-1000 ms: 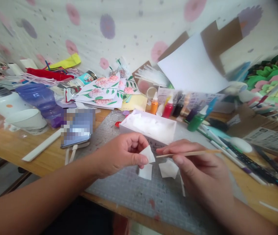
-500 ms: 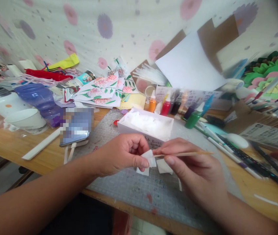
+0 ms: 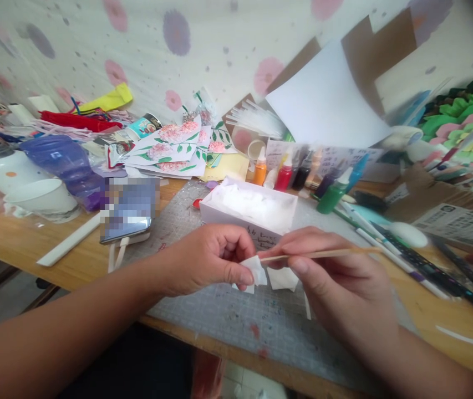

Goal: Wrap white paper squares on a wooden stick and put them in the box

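Between thumb and fingers, my left hand (image 3: 215,260) pinches a small white piece of paper (image 3: 254,270). My right hand (image 3: 340,277) grips a thin wooden stick (image 3: 323,254), whose left end meets or nearly meets that paper; the exact contact is hidden. Another white paper piece (image 3: 283,279) lies on the grey cutting mat (image 3: 236,327), just left of my right thumb. Behind both hands stands an open white box (image 3: 248,221) with white, fluffy-looking material in it and handwriting on its front.
Paint bottles, among them a green one (image 3: 334,191) and a red one (image 3: 285,173), stand behind the box. A phone (image 3: 130,213) and a white cup (image 3: 42,197) are on the left. Pens, brushes and a cardboard box (image 3: 448,213) crowd the right.
My right hand has shifted slightly right with the stick, whose tip now sits further from the paper's middle. The left hand keeps its pinch. The camera view has moved a little.
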`<state>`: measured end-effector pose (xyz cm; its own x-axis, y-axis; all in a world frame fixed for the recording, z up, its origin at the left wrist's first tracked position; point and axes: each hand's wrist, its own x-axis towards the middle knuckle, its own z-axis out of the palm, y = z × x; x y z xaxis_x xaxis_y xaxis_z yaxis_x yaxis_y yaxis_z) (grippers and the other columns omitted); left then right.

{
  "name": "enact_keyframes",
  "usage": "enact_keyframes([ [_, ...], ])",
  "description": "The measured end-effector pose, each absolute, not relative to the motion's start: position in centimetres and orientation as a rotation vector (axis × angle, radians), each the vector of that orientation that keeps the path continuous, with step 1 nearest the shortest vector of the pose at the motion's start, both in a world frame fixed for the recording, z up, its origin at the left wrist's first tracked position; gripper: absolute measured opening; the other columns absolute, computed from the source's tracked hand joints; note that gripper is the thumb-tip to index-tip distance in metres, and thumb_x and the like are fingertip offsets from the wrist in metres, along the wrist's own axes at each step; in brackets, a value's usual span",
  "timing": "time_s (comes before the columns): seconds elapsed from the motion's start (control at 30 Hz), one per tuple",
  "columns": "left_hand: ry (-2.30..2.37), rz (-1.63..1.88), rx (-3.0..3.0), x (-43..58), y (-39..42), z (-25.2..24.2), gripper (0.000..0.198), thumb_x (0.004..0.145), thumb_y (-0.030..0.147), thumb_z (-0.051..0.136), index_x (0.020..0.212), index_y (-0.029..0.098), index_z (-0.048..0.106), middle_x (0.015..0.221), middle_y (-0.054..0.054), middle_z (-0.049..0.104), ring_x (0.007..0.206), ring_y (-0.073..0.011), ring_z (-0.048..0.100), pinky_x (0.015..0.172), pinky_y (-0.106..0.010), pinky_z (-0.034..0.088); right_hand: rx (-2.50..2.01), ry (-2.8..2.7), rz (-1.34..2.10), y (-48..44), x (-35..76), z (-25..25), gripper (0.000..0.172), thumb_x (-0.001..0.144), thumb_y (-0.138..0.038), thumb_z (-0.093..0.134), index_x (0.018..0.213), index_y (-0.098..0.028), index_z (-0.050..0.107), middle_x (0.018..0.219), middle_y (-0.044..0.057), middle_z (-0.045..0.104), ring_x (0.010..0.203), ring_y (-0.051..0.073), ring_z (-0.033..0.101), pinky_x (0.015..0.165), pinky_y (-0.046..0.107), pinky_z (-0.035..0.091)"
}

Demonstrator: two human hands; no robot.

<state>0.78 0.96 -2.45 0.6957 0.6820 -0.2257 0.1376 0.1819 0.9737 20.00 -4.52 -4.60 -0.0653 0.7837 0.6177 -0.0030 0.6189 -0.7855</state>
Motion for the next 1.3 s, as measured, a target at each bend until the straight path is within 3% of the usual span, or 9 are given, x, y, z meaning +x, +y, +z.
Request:
enact_keyframes([
  [0.97, 0.780, 0.388, 1.414, 0.70, 1.00, -2.46, 0.015, 0.072, 0.014, 0.072, 0.074, 0.016, 0.056, 0.063, 0.005, 0.065, 0.060, -0.0085, 0.059, 0.059, -0.020, 0.045, -0.707, -1.554, 0.699, -4.49, 20.08, -4.24, 0.018, 0.083, -0.007, 0.063, 0.086, -0.023, 0.072, 0.082, 0.000, 0.072, 0.080, 0.012, 0.068, 0.075, 0.026, 0.056],
  [1.17, 0.963, 0.461, 1.646, 0.85, 1.03, -2.71, 0.019, 0.073, 0.027, 0.072, 0.080, 0.017, 0.058, 0.064, 0.006, 0.056, 0.059, -0.0086, 0.050, 0.054, -0.020, 0.039, -0.717, -1.578, 0.652, -4.46, 19.96, -4.08, 0.014, 0.083, -0.008, 0.063, 0.085, -0.018, 0.072, 0.080, 0.002, 0.072, 0.078, 0.011, 0.068, 0.073, 0.023, 0.056],
  [1.3, 1.139, 0.542, 1.759, 0.92, 1.10, -2.65, 0.029, 0.067, 0.029, 0.075, 0.065, 0.017, 0.048, 0.055, 0.008, 0.047, 0.051, -0.0072, 0.040, 0.046, -0.019, 0.031, -0.724, -1.575, 0.673, -4.41, 19.84, -4.01, 0.013, 0.084, -0.010, 0.062, 0.084, -0.017, 0.073, 0.079, 0.003, 0.072, 0.078, 0.011, 0.068, 0.073, 0.023, 0.056],
])
